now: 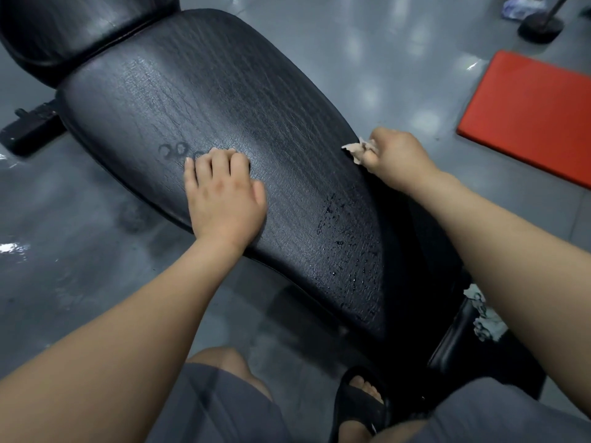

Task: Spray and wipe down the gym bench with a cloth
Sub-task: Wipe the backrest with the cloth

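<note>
Two grips are on the black bench (224, 91), one on each side of its long seat pad. The left grip (224, 193) lies palm-down on the pad near its left edge, with its fingers close together and bent at the tips. It presses the vinyl and holds nothing. The right grip (396, 158) is curled round a crumpled pale cloth (356, 150), which it bunches against the right edge of the pad. The cloth sticks out of the fist on the side toward the left grip.

Between the two grips the pad looks dull and streaked. Nearer the person than the right grip, a patch of droplets (345, 251) beads on the surface. Beyond the left grip a second, rounder pad (80, 24) butts against the far end of the seat.

Under the right forearm a second rag (486, 318), whitish and crumpled, lies on a black part of the frame. Out past the right grip a red mat (527, 113) lies flat on the glossy grey floor (80, 235), and farther off stands a round black base (540, 27) with a pole. Below both grips are grey shorts (217, 410) and a foot in a black sandal (358, 401).
</note>
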The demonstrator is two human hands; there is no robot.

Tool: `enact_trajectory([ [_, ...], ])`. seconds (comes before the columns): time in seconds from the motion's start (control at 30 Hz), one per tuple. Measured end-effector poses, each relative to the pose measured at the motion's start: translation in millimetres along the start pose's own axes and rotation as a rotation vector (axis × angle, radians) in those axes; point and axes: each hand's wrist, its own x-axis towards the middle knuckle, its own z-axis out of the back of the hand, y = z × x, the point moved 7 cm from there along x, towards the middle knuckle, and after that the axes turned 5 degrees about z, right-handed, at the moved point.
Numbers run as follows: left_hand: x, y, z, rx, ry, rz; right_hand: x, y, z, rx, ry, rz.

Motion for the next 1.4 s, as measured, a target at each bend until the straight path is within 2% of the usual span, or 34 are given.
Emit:
enact_trajectory([
  [0.1, 4, 1, 4, -0.091, 0.069, 0.019, -16, -18, -3, -0.046, 0.078, -0.037],
  [0.23, 20, -43, 5, -0.204, 0.090, -0.243, -8, -7, -3, -0.038, 0.041, -0.046],
  [0.33, 27, -74, -16, -0.224, 0.164, -0.407, -3, -5, -4, 0.102, -0.048, -0.039],
  [0.4, 26, -78, -31, -0.177, 0.186, -0.450, -6, -13, -8, 0.186, -0.109, -0.005],
  [0.53, 18, -73, -37, -0.138, 0.174, -0.442, -13, -21, -16, 0.232, -0.132, 0.080],
  [0.77, 16, -80, -33, -0.054, 0.217, -0.417, -30, -30, -14, 0.333, -0.064, 0.131],
  [0.93, 19, -85, -34, 0.006, 0.225, -0.423, -29, -19, -7, 0.334, -0.182, 0.023],
  [1.07, 22, -86, -38, 0.032, 0.261, -0.427, -36, -1, -5, 0.338, -0.198, -0.003],
  [1.23, 22, -86, -41, 0.046, 0.289, -0.434, -82, -42, -4, 0.214, -0.220, -0.324],
  [1.3, 22, -85, -41, 0.046, 0.289, -0.434, -85, -39, -3, 0.197, -0.221, -0.394],
  [1.4, 22, -85, -41, 0.028, 0.295, -0.429, -66, -7, 1, 0.206, -0.213, -0.366],
])
